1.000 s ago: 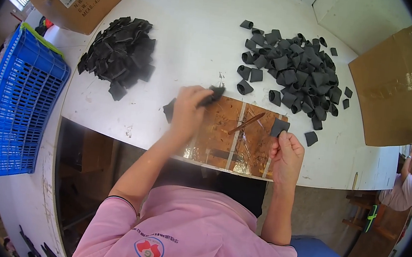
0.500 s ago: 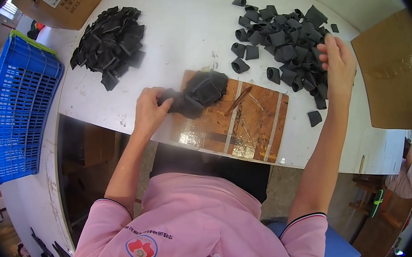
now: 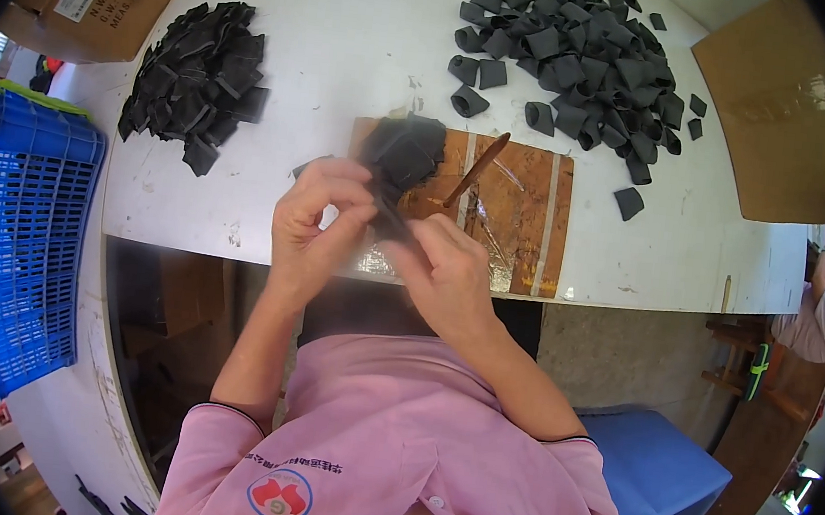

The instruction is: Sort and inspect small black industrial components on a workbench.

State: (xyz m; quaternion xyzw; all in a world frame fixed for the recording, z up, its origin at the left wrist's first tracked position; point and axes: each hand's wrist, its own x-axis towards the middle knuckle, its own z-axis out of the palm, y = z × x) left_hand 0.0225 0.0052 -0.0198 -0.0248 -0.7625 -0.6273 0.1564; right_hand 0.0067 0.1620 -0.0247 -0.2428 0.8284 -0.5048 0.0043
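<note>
Over the near part of a brown wooden board (image 3: 531, 230), my two hands meet at a small black fabric piece (image 3: 391, 220). My left hand (image 3: 317, 232) pinches its left side between thumb and fingers. On its right side, the fingers of my right hand (image 3: 453, 274) close on it. The piece is blurred, so its exact shape is unclear. Just beyond my hands, a stack of black pieces (image 3: 411, 152) lies on the board, partly hidden by my left hand. A brown pointed stick (image 3: 479, 169) rests to the right of that stack.
Many loose black tube-shaped pieces (image 3: 593, 70) spread over the far right of the white table (image 3: 343, 59). A heap of flat black pieces (image 3: 199, 84) lies at the left. Cardboard boxes stand at both far corners, a blue plastic basket (image 3: 27, 237) at the left edge.
My right hand has come from the pile at the far right to the middle, where it meets my left hand. My left hand has moved slightly right and still holds a black piece.
</note>
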